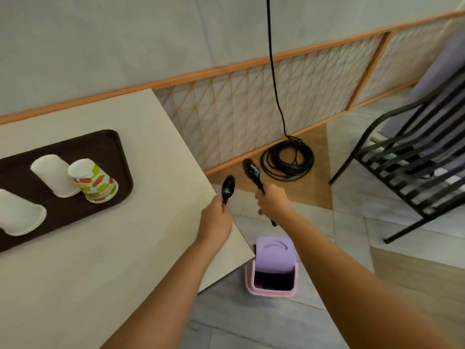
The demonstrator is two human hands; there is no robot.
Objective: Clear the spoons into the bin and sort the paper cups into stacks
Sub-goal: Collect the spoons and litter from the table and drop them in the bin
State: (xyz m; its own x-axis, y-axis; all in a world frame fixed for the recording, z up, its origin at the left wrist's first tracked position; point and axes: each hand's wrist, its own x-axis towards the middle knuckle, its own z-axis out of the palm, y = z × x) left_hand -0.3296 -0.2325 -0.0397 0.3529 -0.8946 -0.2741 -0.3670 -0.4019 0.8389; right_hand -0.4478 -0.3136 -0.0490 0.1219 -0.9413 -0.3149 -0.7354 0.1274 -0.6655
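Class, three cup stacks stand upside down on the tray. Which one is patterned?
The rightmost stack, printed with green and orange shapes; the other two stacks are plain white.

Beyond our left hand (216, 219) and right hand (271, 202) we see a pale wall (100, 46) with an orange wooden rail (226, 68) and, below the rail, a panel of criss-cross lattice (251, 109). A black cable (273, 71) hangs down the wall and ends in a coil (286, 159) on the floor just past our right hand. Well to the right of that hand stands a black slatted chair (402, 144). Under our left hand lies the corner of a beige table (100, 273). Below both hands the floor (352, 222) is grey tile with wood-coloured patches (307, 190).
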